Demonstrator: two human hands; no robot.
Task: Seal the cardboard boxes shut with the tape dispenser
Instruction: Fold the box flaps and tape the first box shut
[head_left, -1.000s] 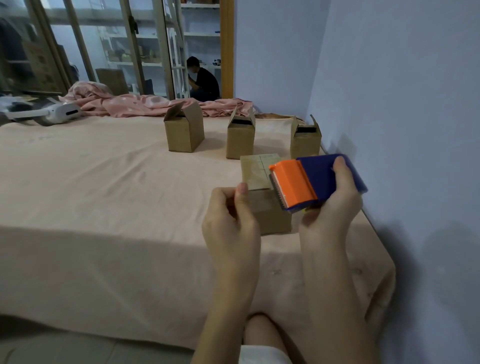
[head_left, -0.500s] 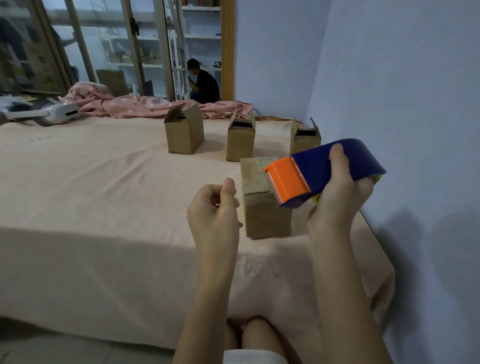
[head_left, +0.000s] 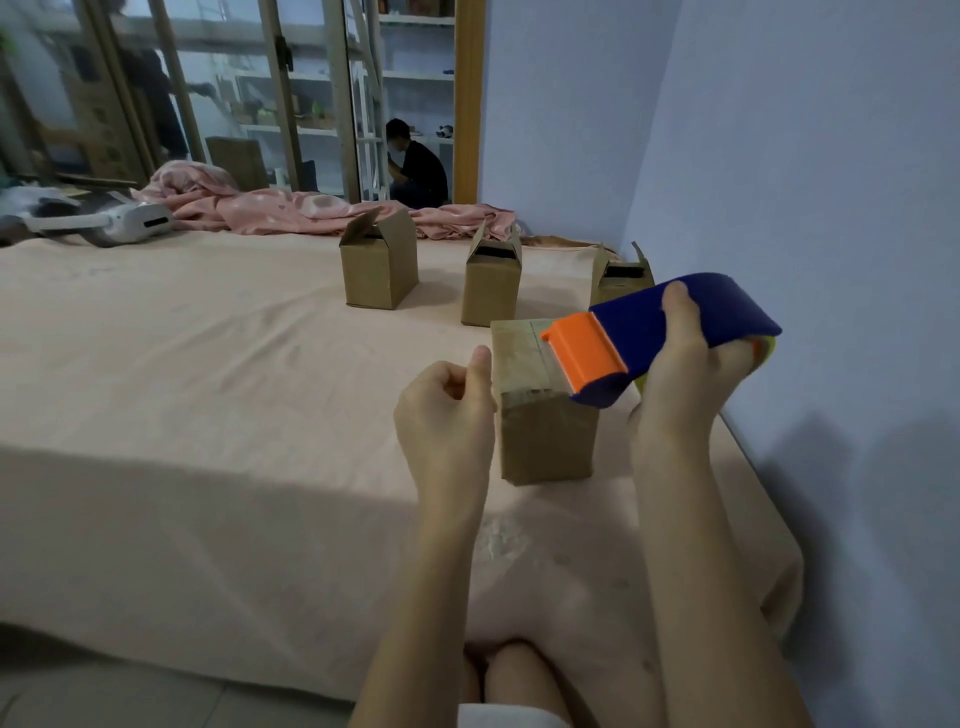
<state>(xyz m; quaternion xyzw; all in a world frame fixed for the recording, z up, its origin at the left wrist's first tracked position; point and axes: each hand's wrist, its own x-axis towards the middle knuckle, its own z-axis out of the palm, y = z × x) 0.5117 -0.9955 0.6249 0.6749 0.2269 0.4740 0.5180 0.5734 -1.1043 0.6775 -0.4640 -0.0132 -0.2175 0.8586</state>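
The tape dispenser (head_left: 670, 332) covers the taped box's (head_left: 540, 415) far right corner and most of the rightmost open box (head_left: 618, 283).

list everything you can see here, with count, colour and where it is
taped box: 1, brown, near right of the bed, flaps closed
open boxes: 3, brown, in a row behind it
tape dispenser: 1, blue and orange, above the taped box
bed sheet: 1, pale pink, under the boxes
blanket: 1, pink, far edge
white device: 1, far left
seated person: 1, dark top, beyond the doorway
left hand: curled, holding nothing
right hand: grips the dispenser
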